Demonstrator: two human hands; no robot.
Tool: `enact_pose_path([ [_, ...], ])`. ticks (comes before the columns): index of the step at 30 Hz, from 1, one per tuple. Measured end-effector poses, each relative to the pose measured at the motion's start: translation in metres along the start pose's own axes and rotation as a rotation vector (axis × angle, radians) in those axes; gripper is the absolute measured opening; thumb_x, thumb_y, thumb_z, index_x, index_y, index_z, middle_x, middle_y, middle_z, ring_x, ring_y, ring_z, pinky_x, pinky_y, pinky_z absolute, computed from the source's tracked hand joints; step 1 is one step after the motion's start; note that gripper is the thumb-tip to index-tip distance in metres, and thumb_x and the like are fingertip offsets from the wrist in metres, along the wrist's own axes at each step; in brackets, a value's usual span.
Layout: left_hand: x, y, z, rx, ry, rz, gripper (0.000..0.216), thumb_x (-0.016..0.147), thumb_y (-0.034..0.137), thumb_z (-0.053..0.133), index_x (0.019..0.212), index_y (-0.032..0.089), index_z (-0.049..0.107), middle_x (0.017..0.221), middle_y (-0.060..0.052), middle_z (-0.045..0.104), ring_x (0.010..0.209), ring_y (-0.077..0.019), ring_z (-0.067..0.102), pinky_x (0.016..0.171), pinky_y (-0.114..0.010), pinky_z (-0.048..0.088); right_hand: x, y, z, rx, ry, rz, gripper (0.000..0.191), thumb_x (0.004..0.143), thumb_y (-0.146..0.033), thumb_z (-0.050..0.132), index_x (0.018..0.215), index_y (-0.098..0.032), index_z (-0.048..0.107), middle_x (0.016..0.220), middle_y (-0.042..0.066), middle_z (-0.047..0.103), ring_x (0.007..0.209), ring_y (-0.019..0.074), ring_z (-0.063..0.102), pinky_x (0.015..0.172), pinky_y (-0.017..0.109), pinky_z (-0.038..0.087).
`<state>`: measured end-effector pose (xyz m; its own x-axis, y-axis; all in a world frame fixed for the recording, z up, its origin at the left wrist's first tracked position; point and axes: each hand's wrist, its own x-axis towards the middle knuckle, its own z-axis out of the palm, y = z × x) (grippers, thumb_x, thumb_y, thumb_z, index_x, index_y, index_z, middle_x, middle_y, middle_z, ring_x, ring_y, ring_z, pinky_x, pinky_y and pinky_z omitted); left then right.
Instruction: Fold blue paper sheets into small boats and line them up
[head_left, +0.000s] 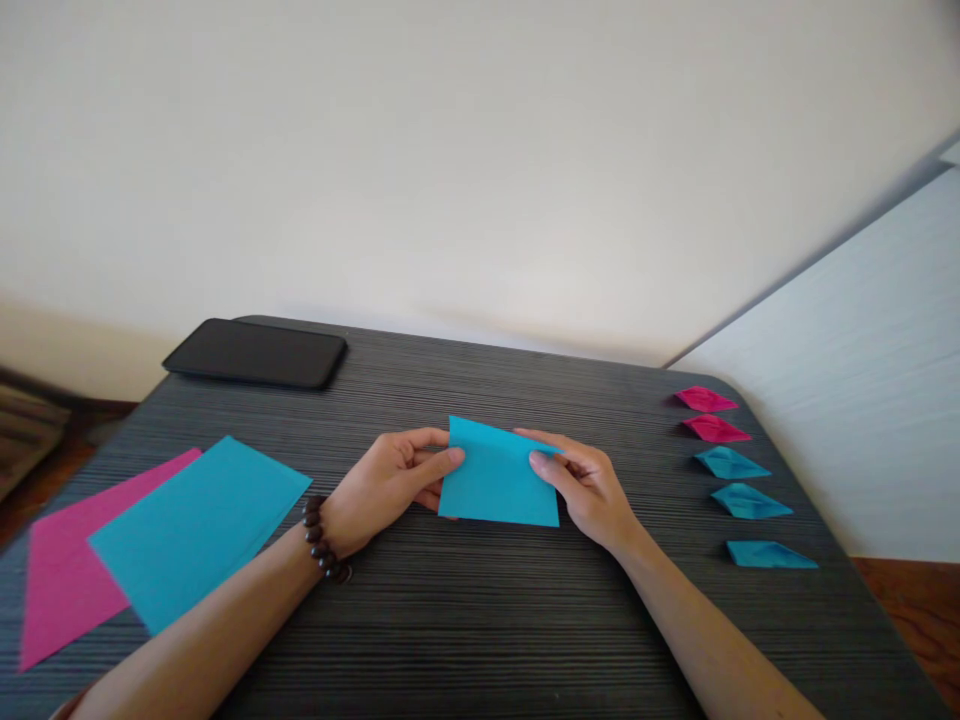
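Observation:
A blue sheet of paper [499,480] is held up over the middle of the table, tilted toward me. My left hand [409,470] pinches its left edge, thumb in front and fingers behind. On the other side my right hand [581,480] grips the right edge near the upper corner, its thumb on the front face. The paper's top edge slopes down to the right, and its upper right corner juts out past the right thumb. What lies behind the sheet is hidden, along with some fingertips.
Left of me, a blue sheet [199,530] partly covers a pink sheet [71,570]. A black phone [255,353] lies at the back left. Folded pink pieces [705,400] and folded blue pieces [750,502] form a column along the right. A wall [480,180] stands behind the dark table [450,640].

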<state>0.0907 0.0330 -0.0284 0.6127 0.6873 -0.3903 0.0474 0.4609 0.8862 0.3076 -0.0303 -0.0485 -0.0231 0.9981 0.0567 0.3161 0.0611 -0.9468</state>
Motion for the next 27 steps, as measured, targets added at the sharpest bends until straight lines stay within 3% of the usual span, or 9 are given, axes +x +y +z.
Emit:
enact_pose_path([
  [3,0.0,0.0,-0.005,-0.083,-0.017,-0.023,0.021,0.081,0.035,0.06,0.087,0.015,0.059,0.068,-0.002,0.066,0.06,-0.0136,0.063,0.057,-0.026,0.056,0.0,0.0,-0.003,-0.049,-0.021,-0.079,0.026,0.086,-0.027,0.051,0.107,-0.03,0.065,0.097,-0.001,0.07,0.073,0.0159,0.062,0.059,0.026,0.047],
  [6,0.0,0.003,-0.007,-0.122,-0.047,-0.079,0.034,0.087,0.042,0.049,0.101,0.012,0.057,0.082,-0.011,0.069,0.07,-0.0194,0.066,0.059,-0.032,0.057,0.0,0.001,-0.002,-0.067,-0.04,-0.171,0.03,0.086,-0.02,0.045,0.106,-0.028,0.066,0.102,0.0,0.069,0.086,0.0172,0.064,0.07,0.028,0.048],
  [10,0.0,0.005,-0.007,-0.039,-0.071,-0.063,0.037,0.084,0.04,0.054,0.11,0.013,0.055,0.083,-0.008,0.068,0.075,-0.0192,0.065,0.066,-0.034,0.058,-0.002,0.001,-0.001,-0.12,-0.09,-0.241,0.033,0.087,-0.018,0.04,0.104,-0.026,0.067,0.091,0.001,0.071,0.073,0.0144,0.063,0.065,0.027,0.046],
  [14,0.0,0.002,-0.007,0.004,-0.073,-0.012,0.038,0.077,0.03,0.065,0.111,0.017,0.054,0.076,0.0,0.066,0.072,-0.0144,0.062,0.068,-0.03,0.056,-0.003,-0.001,-0.003,-0.078,-0.152,-0.249,0.035,0.089,-0.033,0.037,0.108,-0.025,0.065,0.084,0.003,0.067,0.068,0.0157,0.058,0.062,0.029,0.045],
  [18,0.0,0.001,-0.004,0.049,-0.012,-0.002,0.04,0.076,0.03,0.066,0.113,0.018,0.054,0.068,0.003,0.065,0.061,-0.01,0.06,0.058,-0.019,0.05,-0.004,-0.004,0.0,0.085,-0.112,-0.067,0.04,0.088,-0.044,0.039,0.122,-0.026,0.053,0.098,0.004,0.062,0.061,0.014,0.062,0.054,0.028,0.05],
  [22,-0.001,0.003,0.0,0.027,-0.029,-0.054,0.03,0.076,0.033,0.065,0.099,0.014,0.061,0.079,-0.002,0.07,0.069,-0.0131,0.064,0.062,-0.021,0.05,-0.003,-0.005,0.009,0.127,-0.043,0.132,0.034,0.082,-0.038,0.058,0.113,-0.025,0.053,0.076,0.0,0.061,0.052,0.0131,0.063,0.045,0.023,0.051],
  [27,-0.002,0.003,0.002,0.159,0.021,-0.024,0.026,0.08,0.039,0.058,0.079,0.013,0.064,0.071,-0.001,0.068,0.065,-0.012,0.063,0.059,-0.019,0.049,-0.002,-0.004,0.01,0.141,0.003,0.142,0.031,0.078,-0.032,0.064,0.106,-0.024,0.054,0.063,-0.005,0.058,0.048,0.0106,0.061,0.044,0.02,0.051],
])
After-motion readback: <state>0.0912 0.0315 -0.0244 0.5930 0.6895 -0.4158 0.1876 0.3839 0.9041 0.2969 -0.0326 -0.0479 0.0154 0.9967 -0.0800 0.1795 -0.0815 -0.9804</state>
